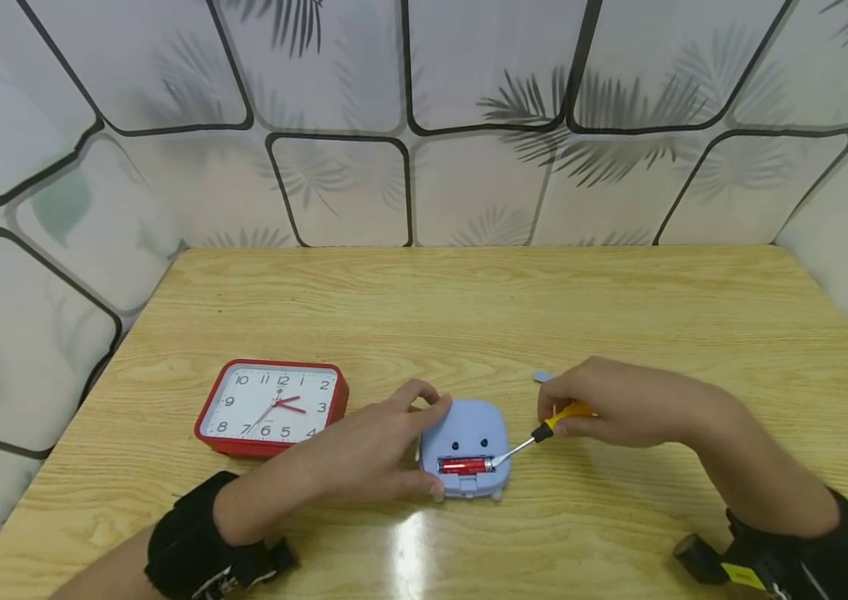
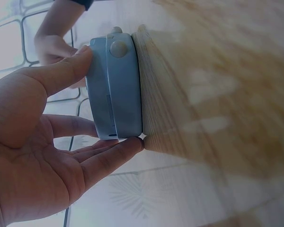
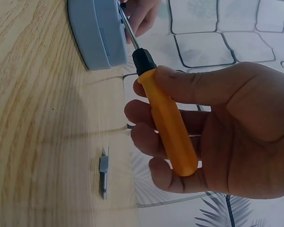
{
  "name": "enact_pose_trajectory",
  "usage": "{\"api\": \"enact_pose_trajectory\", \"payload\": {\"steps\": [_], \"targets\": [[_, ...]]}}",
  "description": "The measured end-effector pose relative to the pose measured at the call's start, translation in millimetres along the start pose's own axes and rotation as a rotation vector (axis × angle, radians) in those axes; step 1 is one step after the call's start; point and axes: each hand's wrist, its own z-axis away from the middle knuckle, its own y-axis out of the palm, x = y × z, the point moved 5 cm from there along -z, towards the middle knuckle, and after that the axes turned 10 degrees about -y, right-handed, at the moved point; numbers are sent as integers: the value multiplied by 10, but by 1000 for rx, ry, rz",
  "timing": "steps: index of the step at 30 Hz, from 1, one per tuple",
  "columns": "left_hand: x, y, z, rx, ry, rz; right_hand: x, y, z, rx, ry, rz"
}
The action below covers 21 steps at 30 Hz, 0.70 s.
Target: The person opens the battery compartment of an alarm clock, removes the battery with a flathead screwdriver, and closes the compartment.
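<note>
Presumably for steadiness, the left hand (image 1: 382,450) grips the case (image 1: 470,421) at its fingertips. The right hand (image 1: 611,398) grasps a screwdriver (image 1: 543,432), slanted leftward so its tip reaches the battery (image 1: 461,467) inside.

On your table (image 1: 424,308), left of the device (image 1: 466,422) with a battery (image 1: 463,467) in it, is a clock (image 1: 268,400); right, your screwdriver's handle (image 1: 572,410).

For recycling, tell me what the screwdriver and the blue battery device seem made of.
Screwdriver: shaft looks metal, shiny and silvery; handle probably smooth plastic, evenly coloured. Blue battery device: likely matte plastic, from its even colour and moulded-looking seam.
</note>
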Motion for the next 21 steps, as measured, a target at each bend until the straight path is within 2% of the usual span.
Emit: {"api": "enact_pose_trajectory", "payload": {"steps": [4,6,14,21], "targets": [[-5,-5,-4,-9,6,3,-21,-8,4,4,-5,5],[-6,-7,-7,-6,4,4,-12,-42,13,-20,-20,27],[-14,-19,-6,5,-6,5,143,-204,41,-207,-162,118],[-18,-18,-10,-1,-5,1,262,-243,42,-312,-298,179]]}}
